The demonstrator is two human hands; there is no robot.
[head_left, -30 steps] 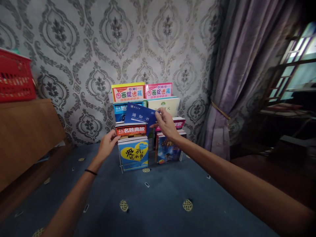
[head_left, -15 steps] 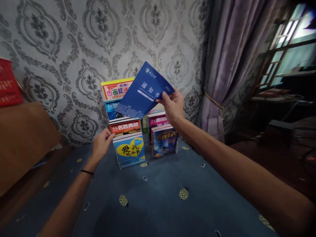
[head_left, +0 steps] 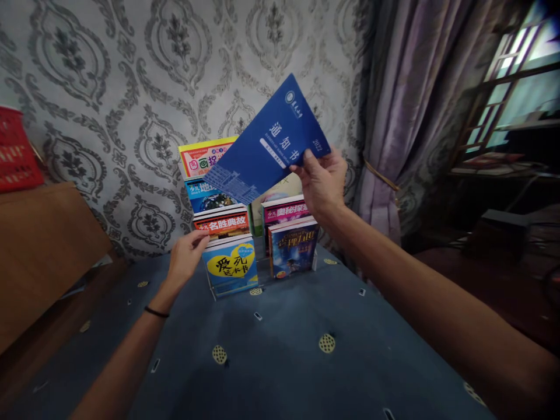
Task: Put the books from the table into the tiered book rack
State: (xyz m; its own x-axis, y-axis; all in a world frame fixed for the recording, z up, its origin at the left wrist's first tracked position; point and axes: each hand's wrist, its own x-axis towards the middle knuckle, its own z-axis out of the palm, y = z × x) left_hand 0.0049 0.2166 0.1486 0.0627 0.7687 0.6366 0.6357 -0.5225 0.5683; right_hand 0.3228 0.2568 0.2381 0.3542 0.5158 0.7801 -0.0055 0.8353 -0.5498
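Note:
My right hand (head_left: 324, 181) pinches a dark blue booklet (head_left: 273, 143) by its lower right edge. The booklet is held tilted in the air, its cover facing me and "2022" printed on it. It hides part of the books behind. My left hand (head_left: 189, 251) is closed, fingertips at the left edge of an orange-red book (head_left: 227, 224). In front of that stands a blue book with a yellow heart (head_left: 231, 265). Behind rise a blue book with a globe (head_left: 214, 195) and a yellow-topped picture book (head_left: 192, 160). These books stand in stepped rows in a clear stand (head_left: 213, 293).
In the right column are a dark blue book (head_left: 293, 251) and a purple book (head_left: 284, 213), with a pale green book (head_left: 284, 188) behind. Patterned wallpaper (head_left: 87, 116) backs the blue cloth (head_left: 271, 361). A cardboard box (head_left: 48, 251) with a red basket (head_left: 17, 151) stands left; a curtain (head_left: 389, 105) hangs right.
My right hand has moved up and to the right, and the blue booklet has turned counterclockwise, uncovering more of the globe book. My left hand has shifted slightly right along the books' edge.

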